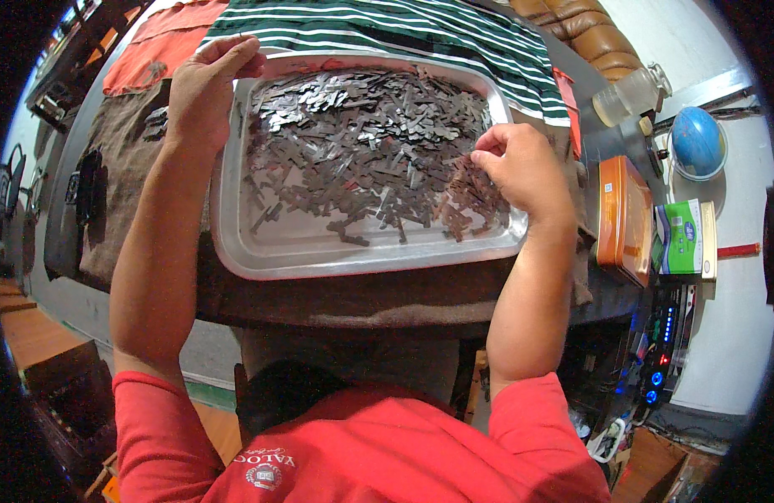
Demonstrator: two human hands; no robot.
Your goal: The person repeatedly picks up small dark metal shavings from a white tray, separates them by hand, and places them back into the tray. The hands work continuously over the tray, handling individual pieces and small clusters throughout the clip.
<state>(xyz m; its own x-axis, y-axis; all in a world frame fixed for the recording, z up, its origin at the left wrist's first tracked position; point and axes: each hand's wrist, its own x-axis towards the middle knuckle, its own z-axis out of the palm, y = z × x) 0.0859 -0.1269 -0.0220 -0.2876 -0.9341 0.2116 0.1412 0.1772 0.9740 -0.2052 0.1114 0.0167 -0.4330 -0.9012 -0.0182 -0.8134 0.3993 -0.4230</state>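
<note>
A rectangular metal tray (236, 245) lies before me, heaped with many small flat dark metal strips (361, 138). Above the tray's far left corner is my left hand (204, 94), thumb and forefinger pinched together. A tiny dark tip shows at those fingers, too small to name. My right hand (528, 166) reaches over the tray's right side with thumb and fingertips together, close to the strips. Whether a strip is between them cannot be made out. A small cluster of metal pieces (155, 122) rests on the brown cloth (123, 163), left of my left wrist.
A green-and-white striped cloth (387, 28) lies behind the tray, an orange cloth (167, 38) at far left. On the right are an orange tin (624, 220), a green-and-white packet (679, 239), a clear jar (629, 97) and a blue ball (700, 141) in a bowl. A black object (90, 185) sits left.
</note>
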